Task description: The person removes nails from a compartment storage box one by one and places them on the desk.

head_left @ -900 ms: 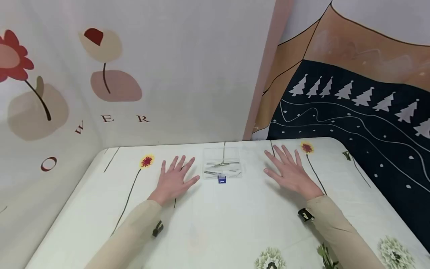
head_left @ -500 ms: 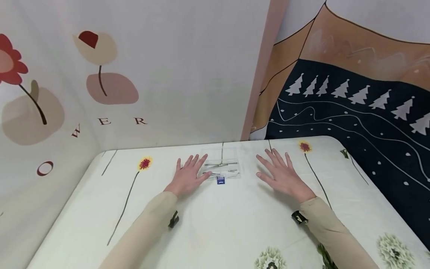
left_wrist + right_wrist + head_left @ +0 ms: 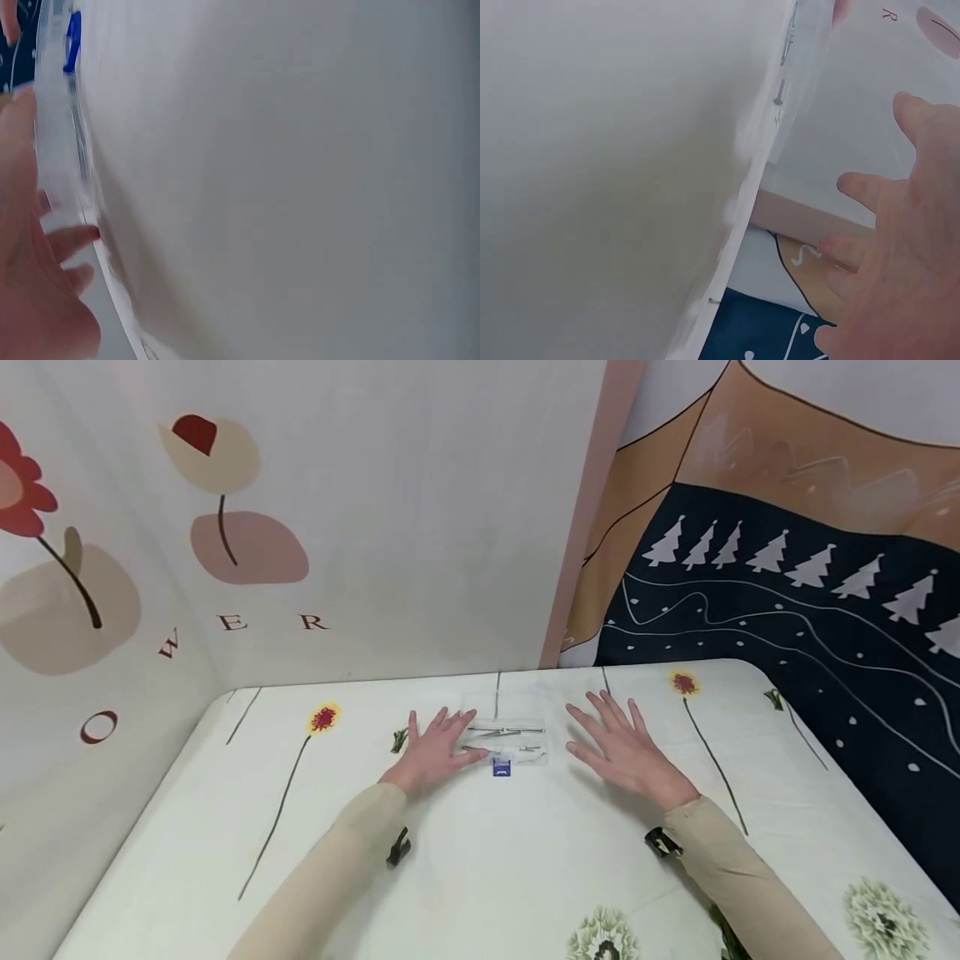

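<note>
A clear plastic case (image 3: 534, 748) with several slim metal pieces in it lies on the table, its blue latch (image 3: 502, 767) on the near side. My left hand (image 3: 429, 755) is at the case's left side, fingers spread and straight, thumb and fingertips overlapping that edge. In the left wrist view, the case (image 3: 56, 161) stands beside the hand (image 3: 34, 277), with the blue latch (image 3: 73, 41) farther along. My right hand (image 3: 626, 752) is held over the table a little right of the case, fingers spread, holding nothing. The right wrist view shows the case (image 3: 802, 82) beyond this hand (image 3: 922, 225).
A white cloth with printed flowers covers the table (image 3: 480, 860). Behind it hangs a pale curtain (image 3: 420, 527) with printed flowers and letters, and a dark cloth with white trees (image 3: 780, 602) at the right. Each forearm carries a small black device (image 3: 663, 842).
My left hand has moved right to the case's left edge. The case has shifted slightly right on the table. My right hand has come a little left, toward the case.
</note>
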### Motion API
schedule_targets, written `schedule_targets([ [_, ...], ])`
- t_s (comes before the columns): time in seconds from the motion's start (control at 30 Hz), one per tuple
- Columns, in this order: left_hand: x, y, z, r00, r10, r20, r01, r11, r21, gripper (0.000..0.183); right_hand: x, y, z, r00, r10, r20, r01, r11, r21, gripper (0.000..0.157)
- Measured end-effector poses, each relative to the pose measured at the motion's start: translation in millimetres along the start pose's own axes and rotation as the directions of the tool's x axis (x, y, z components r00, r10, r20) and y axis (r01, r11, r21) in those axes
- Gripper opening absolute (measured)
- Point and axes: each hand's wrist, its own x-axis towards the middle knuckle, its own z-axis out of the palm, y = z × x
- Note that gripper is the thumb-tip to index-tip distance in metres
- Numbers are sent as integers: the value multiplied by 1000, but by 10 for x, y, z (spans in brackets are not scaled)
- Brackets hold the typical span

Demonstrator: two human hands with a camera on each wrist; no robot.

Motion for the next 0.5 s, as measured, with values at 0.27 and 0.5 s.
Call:
schedule_targets([
  [0.27, -70, 241, 97, 996, -81, -37, 81, 997, -6, 81, 94, -68, -4, 1000, -21, 15, 21, 1000, 21, 64],
  [0.5, -84, 287, 129, 993, -91, -71, 92, 996, 10, 80, 155, -95, 31, 998, -31, 54, 30, 999, 15, 65],
])
